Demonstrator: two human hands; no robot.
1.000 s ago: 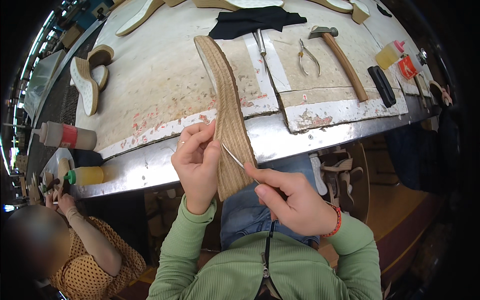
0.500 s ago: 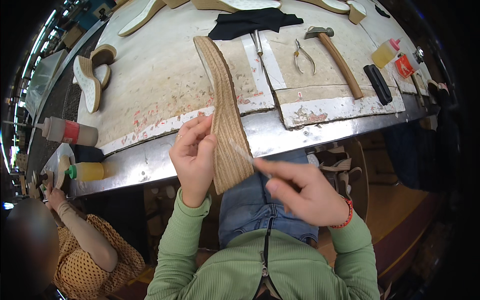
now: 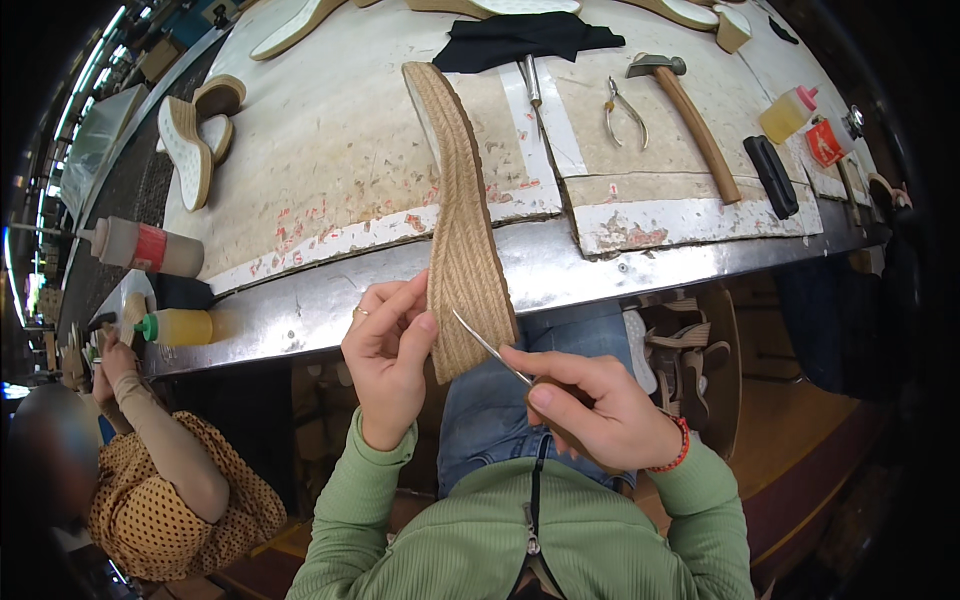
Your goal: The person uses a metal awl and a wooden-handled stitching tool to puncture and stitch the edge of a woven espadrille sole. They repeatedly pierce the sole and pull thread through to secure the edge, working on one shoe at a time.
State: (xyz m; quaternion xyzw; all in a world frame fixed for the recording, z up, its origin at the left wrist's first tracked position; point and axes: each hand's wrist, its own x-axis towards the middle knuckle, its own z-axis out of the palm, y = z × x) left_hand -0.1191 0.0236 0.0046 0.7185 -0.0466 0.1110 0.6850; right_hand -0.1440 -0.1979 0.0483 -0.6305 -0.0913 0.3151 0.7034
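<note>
My left hand (image 3: 388, 350) pinches the edge of a tall wedge sole (image 3: 464, 240) covered in braided tan jute. The sole stands on its side edge-on, its thick heel end toward me and its narrow toe end over the bench. In my right hand (image 3: 600, 405) is a curved awl (image 3: 487, 346), a slim metal shaft with a pointed tip. Its handle is mostly hidden by my closed fingers. The awl's tip lies against or just over the braided side near the heel; contact cannot be made out.
On the bench (image 3: 340, 325) lie a hammer (image 3: 700, 125), pliers (image 3: 626, 113), black cloth (image 3: 525, 42), a metal-handled tool (image 3: 532, 80) and a black case (image 3: 770, 177). Squeeze bottles (image 3: 180, 327) and pale wedge soles (image 3: 185, 150) stand leftward. A co-worker (image 3: 180, 490) sits at left.
The blurred awl has come to rest, tip up and left across the heel side. My right hand has dropped slightly. The view has shifted a little; my left hand still pinches the sole.
</note>
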